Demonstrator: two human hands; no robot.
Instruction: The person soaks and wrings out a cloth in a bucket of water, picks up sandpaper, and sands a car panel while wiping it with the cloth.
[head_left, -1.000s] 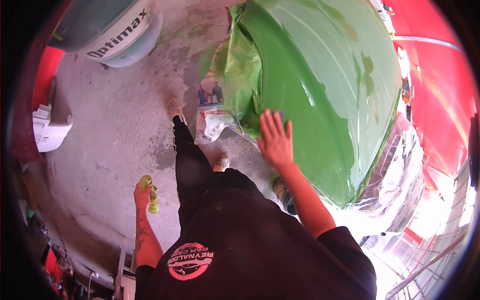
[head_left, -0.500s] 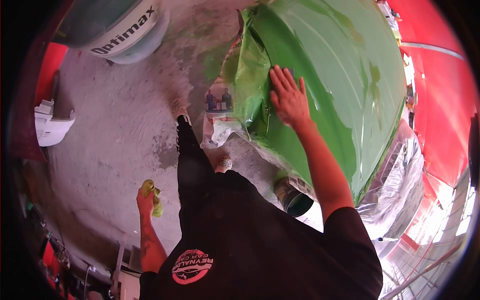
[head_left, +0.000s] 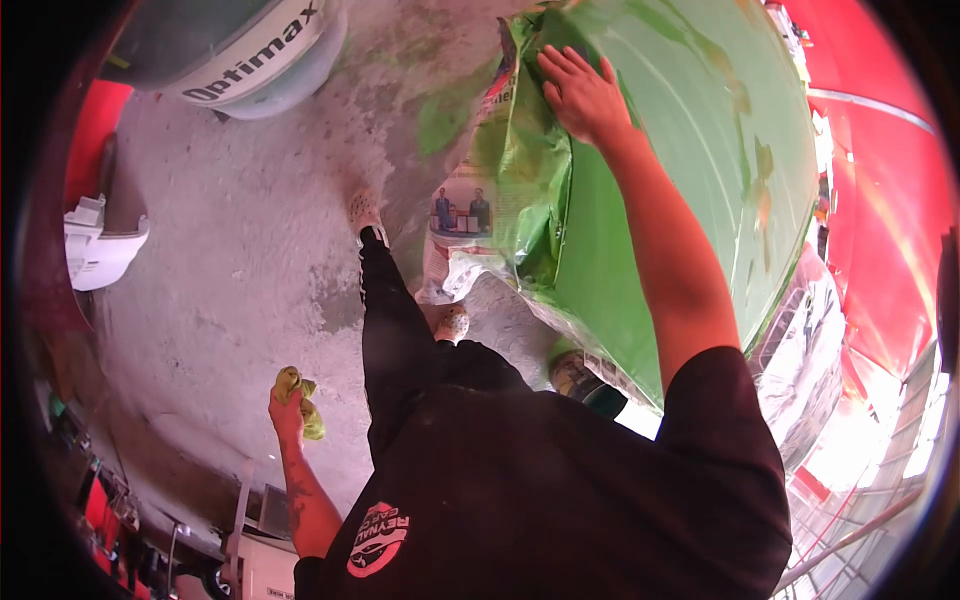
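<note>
My left hand [head_left: 287, 412] hangs low over the floor, closed around a crumpled yellow-green cloth [head_left: 312, 420]. My right hand [head_left: 585, 95] lies palm down near the far edge of a large green curved panel [head_left: 640, 230]. Its fingers are stretched out, and what may be under the palm is hidden. Darker green streaks mark the panel's lighter, glossy surface. Along its left edge runs masking of newspaper [head_left: 470, 205] and plastic, smeared with green.
A big tub labelled Optimax [head_left: 250, 60] stands on the concrete floor [head_left: 220, 240] at upper left. A dark round container [head_left: 588, 385] sits below the panel near my body. Clear plastic sheeting [head_left: 800, 350] hangs at the panel's right. A white plastic part [head_left: 105, 245] is at far left.
My right hand has slid forward along the panel's left edge, away from my body, with the arm stretched farther. My left hand still holds the cloth, almost unmoved.
</note>
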